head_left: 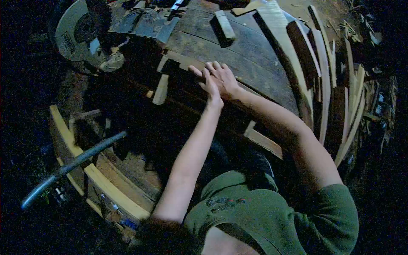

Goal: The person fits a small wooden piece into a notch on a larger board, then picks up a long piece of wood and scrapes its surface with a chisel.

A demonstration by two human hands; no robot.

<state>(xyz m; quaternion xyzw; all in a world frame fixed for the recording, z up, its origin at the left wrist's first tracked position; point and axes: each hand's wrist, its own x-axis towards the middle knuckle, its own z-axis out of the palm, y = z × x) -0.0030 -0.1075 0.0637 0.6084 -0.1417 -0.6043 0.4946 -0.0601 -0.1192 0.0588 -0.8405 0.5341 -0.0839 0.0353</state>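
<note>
My right hand (pixel 224 80) reaches in over the near edge of a worn wooden workbench (pixel 191 42). Its fingers are stretched out, pointing away from me. My left hand (pixel 211 88) overlaps it from the left, with fingers extended and the two hands touching. No object shows in either hand. Just left of them, a flat strip of wood (pixel 177 58) lies along the bench edge. A short wooden piece (pixel 160 90) hangs down below that edge. What lies directly beneath my palms is hidden.
A circular saw blade with its guard (pixel 68 38) stands at the upper left. Long boards (pixel 284 38) lean along the right. A small wood block (pixel 224 25) lies on the bench. At the lower left, a metal pipe (pixel 76 163) crosses curved wooden pieces (pixel 114 193).
</note>
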